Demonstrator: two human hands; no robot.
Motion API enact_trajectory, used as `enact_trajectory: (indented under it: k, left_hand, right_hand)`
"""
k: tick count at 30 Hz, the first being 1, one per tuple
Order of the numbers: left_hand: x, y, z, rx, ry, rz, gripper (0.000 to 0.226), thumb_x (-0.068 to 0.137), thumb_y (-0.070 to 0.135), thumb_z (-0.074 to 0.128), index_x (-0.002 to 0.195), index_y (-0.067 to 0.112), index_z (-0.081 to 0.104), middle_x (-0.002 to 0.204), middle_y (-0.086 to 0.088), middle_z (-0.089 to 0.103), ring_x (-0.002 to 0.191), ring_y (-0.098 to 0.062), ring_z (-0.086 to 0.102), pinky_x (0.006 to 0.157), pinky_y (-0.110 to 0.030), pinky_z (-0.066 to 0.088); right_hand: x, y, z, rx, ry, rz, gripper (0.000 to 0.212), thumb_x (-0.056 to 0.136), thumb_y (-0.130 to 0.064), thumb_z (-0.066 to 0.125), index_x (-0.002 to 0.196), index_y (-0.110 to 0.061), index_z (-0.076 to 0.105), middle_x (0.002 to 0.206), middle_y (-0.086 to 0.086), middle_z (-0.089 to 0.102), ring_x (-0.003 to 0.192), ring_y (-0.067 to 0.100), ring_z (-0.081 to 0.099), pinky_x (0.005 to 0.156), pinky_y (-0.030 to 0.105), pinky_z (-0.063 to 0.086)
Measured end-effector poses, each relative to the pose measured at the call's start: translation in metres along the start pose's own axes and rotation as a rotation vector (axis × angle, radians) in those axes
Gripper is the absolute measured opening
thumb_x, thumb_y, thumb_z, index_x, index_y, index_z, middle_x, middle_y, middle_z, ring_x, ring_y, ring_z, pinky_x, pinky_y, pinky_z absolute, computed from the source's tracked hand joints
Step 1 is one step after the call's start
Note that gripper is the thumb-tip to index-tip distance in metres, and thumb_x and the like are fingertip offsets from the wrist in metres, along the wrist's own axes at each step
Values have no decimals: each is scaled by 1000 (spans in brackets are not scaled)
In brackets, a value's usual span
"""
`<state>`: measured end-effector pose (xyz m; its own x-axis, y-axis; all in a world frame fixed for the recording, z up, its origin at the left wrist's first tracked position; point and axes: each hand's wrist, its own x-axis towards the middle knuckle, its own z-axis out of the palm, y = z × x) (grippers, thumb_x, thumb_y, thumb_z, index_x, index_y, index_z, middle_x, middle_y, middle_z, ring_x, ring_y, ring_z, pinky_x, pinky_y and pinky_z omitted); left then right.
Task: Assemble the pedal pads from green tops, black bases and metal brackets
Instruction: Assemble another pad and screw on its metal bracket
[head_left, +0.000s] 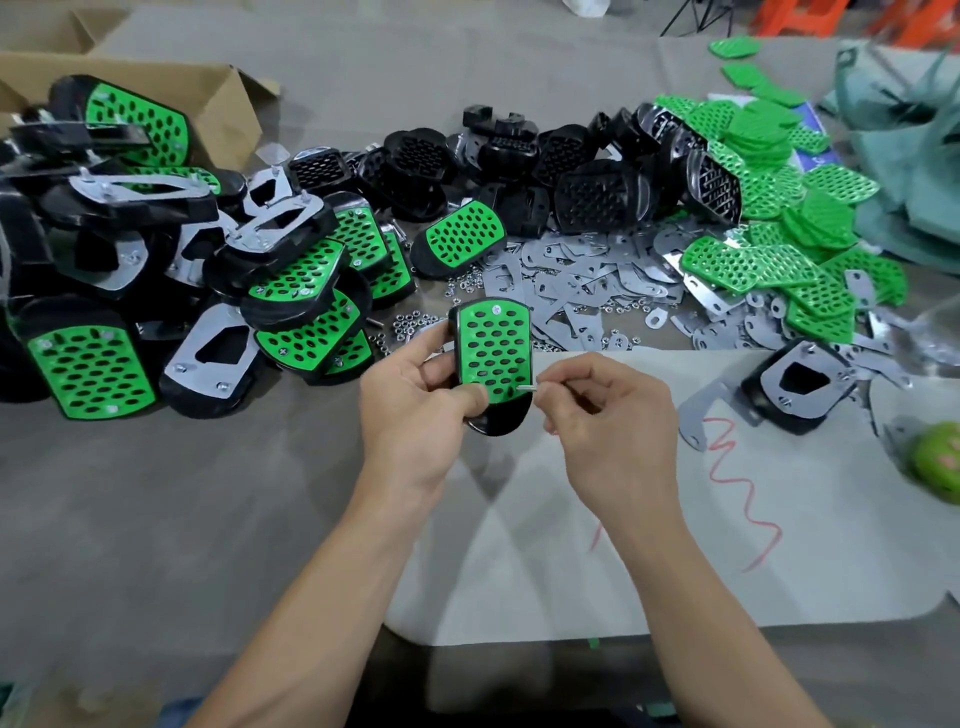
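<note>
- Head view: the left hand (415, 400) grips a pedal pad (493, 353) at the centre of the frame, fingers curled round its left edge and thumb on the green face (green top seated in its black base, held upright above the desk (208, 493)).
- The right hand (608, 415) pinches a small screw (527, 387) between thumb and forefinger, its tip touching the pad's lower right corner.
- At 9 o'clock a heap of finished pads (93, 364) spills out of a cardboard box (218, 104), some face up, some bracket side up.
- At 12 o'clock lie loose black bases (587, 195). Green tops (769, 208) are piled at 2 o'clock.
- Just beyond the hands, flat metal brackets (587, 291) lie scattered with small nuts (410, 325), reaching the far edge of a white sheet (675, 519).
- At 3 o'clock one pad (795, 384) lies bracket side up on the sheet's far edge.
- The sheet has a red scribble (737, 483), and its near edge crosses at 6 o'clock.
- Bare desk runs from 7 to 8 o'clock, and the sheet under the forearms carries no parts.
</note>
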<state>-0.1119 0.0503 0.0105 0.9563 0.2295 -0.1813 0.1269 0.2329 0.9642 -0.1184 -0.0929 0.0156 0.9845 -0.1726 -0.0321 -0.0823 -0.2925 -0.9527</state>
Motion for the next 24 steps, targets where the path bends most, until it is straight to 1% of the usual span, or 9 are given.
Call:
enact_trajectory:
  k: [5, 8, 12, 15, 17, 19, 21, 22, 24]
  left_hand:
    - [-1, -6, 0, 54, 7, 38, 62, 63, -12, 61, 106, 31, 73, 94, 0, 81, 83, -19, 77, 76, -31, 62]
    - [-4, -8, 3, 12, 39, 53, 61, 64, -11, 58, 108, 28, 73, 97, -2, 81, 86, -21, 76, 73, -31, 62]
    - [-4, -9, 5, -11, 35, 75, 66, 71, -25, 55, 104, 30, 73, 95, 0, 81, 81, -14, 76, 67, -23, 58]
    - [-2, -9, 3, -36, -17, 62, 70, 73, -31, 52, 108, 26, 72, 96, -2, 81, 82, -16, 76, 68, -25, 58]
    - [-2, -7, 4, -41, -58, 64, 70, 73, -32, 52, 111, 23, 71, 96, -3, 81, 82, -17, 76, 65, -25, 58]
    - [2, -4, 3, -66, -106, 57, 69, 74, -32, 51, 115, 20, 70, 96, -5, 80, 83, -20, 77, 65, -26, 58]
    - [7, 0, -1, -93, -152, 19, 68, 75, -32, 50, 122, 14, 67, 98, -8, 80, 86, -23, 77, 68, -30, 61]
    - [9, 2, -3, -94, -169, -5, 68, 76, -33, 50, 126, 10, 65, 99, -9, 80, 87, -24, 77, 70, -32, 62]
    - [10, 5, -7, -73, -189, -23, 69, 77, -33, 49, 133, 5, 61, 101, -11, 79, 89, -26, 76, 75, -35, 62]
  right_hand:
    - [-3, 3, 6, 53, -64, 43, 24, 83, 3, 70, 72, -18, 74, 57, -1, 70, 49, 13, 66, 57, 22, 54]
    - [-3, 6, 7, 180, -25, 60, 21, 85, 6, 68, 75, -11, 75, 57, 6, 70, 49, 18, 65, 58, 25, 55]
    - [-3, 11, 11, 159, 31, 61, 21, 83, 0, 71, 73, -17, 76, 58, 4, 71, 50, 18, 66, 61, 28, 57]
    - [-3, 13, 15, 113, 84, 68, 20, 81, -6, 75, 73, -25, 76, 59, -3, 71, 53, 13, 67, 61, 28, 55]
    - [-4, 15, 18, 106, 156, 49, 18, 78, -10, 78, 80, -27, 73, 69, -9, 72, 61, 12, 66, 63, 28, 52]
    - [-3, 18, 17, 170, 196, 55, 34, 79, -10, 80, 102, -31, 67, 96, -10, 71, 81, 14, 67, 70, 27, 54]
    - [2, 14, 12, 397, 17, 121, 40, 88, 0, 72, 121, -21, 63, 113, 2, 72, 94, 24, 72, 69, 26, 57]
    - [4, 12, 8, 490, -108, 137, 35, 92, 4, 66, 120, -15, 65, 109, 8, 76, 91, 29, 75, 62, 23, 57]
    - [7, 8, 2, 467, -221, 96, 29, 93, 6, 63, 109, -16, 72, 95, 6, 79, 76, 24, 77, 47, 10, 47]
